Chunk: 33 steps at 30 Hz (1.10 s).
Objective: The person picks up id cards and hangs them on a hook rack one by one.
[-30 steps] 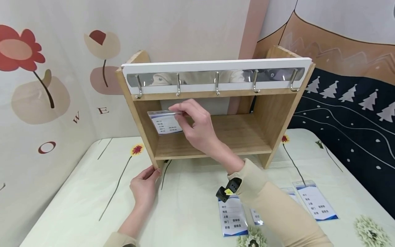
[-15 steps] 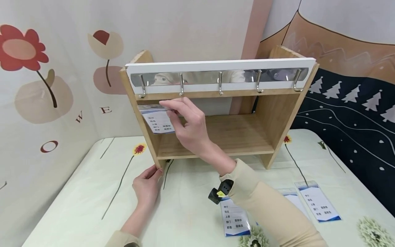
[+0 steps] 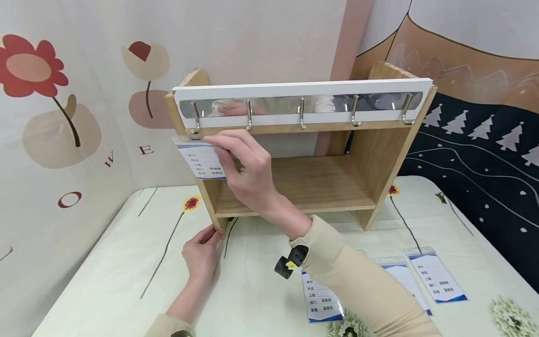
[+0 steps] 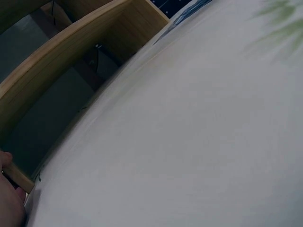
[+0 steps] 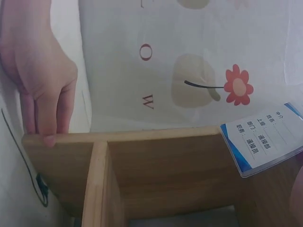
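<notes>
My right hand (image 3: pixel 246 171) pinches a badge card in a clear plastic sleeve (image 3: pixel 201 160) by its top right edge, just below and left of the leftmost hook (image 3: pixel 196 118). The slot at the sleeve's top sits near that hook's lower end. In the right wrist view the card (image 5: pixel 265 139) hangs tilted over the rack's side panel. My left hand (image 3: pixel 203 255) grips the foot of the wooden rack's left side panel (image 3: pixel 208 199), thumb in front. Several metal hooks line a shiny strip on the rack's white front board (image 3: pixel 273 89).
More sleeved badge cards lie on the cloth-covered table at the front right: one near my right wrist (image 3: pixel 322 297), one partly behind my sleeve (image 3: pixel 406 278) and one at the far right (image 3: pixel 435 276). Printed curtains stand behind the rack.
My right hand has carried the badge card left and slightly up, from inside the rack's opening to the left panel under the first hook. My left hand stays on the rack's foot.
</notes>
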### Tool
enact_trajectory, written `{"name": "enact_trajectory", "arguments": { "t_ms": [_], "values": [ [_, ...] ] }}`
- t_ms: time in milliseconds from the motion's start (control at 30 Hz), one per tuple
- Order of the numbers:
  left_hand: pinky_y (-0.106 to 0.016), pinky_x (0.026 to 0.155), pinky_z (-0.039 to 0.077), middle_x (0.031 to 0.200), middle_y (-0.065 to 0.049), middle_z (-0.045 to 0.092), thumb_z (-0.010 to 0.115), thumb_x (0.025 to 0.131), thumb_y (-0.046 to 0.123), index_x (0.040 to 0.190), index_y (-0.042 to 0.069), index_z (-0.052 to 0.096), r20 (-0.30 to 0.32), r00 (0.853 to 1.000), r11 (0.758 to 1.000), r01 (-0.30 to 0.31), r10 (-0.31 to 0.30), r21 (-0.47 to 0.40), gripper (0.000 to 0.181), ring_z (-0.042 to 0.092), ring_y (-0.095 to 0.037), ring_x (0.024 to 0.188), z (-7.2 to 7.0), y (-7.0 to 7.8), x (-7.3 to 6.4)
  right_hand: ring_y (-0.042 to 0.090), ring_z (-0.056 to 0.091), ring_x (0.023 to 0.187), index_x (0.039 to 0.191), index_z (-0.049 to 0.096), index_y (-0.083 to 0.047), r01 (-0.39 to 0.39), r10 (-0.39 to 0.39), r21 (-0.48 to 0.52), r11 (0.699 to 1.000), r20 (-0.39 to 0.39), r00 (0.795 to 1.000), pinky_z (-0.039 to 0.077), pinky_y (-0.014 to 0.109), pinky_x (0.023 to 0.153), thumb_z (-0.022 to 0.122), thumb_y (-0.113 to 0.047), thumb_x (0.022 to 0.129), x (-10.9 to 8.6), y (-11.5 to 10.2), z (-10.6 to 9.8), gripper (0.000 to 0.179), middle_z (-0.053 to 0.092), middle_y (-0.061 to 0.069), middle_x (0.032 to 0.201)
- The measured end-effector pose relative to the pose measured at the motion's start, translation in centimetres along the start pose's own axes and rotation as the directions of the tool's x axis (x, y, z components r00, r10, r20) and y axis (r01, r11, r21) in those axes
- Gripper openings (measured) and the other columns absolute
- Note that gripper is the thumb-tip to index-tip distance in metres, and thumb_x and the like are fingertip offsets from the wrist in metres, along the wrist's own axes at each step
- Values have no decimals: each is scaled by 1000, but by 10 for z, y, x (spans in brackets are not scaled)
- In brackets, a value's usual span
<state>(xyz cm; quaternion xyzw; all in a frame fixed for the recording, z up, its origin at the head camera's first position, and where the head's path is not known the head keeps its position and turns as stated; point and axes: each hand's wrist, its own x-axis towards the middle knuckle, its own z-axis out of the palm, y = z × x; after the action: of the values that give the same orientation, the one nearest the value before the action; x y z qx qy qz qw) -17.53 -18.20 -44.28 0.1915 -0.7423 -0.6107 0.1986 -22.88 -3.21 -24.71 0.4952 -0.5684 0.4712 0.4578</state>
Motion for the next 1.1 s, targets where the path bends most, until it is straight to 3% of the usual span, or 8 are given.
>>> {"name": "enact_trajectory", "arguments": {
  "t_ms": [833,1000,1100],
  "values": [
    [-9,74,53,115,-19,73,77,92,11,122,1,74,3,1000,1000,2,-2,-8,31,68,5,85,0,-1,-1,21,63,98,117,72,8,-8,7,-102,995,-16,1000,52,20,81,57,8,99,5,-5,9,23,66,18,110],
    [-8,75,52,115,-18,74,77,93,11,123,1,74,1,1000,1000,2,-2,-1,32,72,-8,95,0,-1,-1,22,63,98,118,72,9,-51,48,-109,993,-27,998,52,19,81,57,7,100,4,-9,11,24,64,19,109],
    [-8,75,52,115,-18,74,78,93,12,123,1,74,0,1000,1000,5,-5,-1,32,72,-7,94,0,0,-1,22,62,94,119,71,9,-98,94,-105,990,-45,995,50,18,76,57,6,100,4,-13,13,24,63,19,108]
  ]
}}
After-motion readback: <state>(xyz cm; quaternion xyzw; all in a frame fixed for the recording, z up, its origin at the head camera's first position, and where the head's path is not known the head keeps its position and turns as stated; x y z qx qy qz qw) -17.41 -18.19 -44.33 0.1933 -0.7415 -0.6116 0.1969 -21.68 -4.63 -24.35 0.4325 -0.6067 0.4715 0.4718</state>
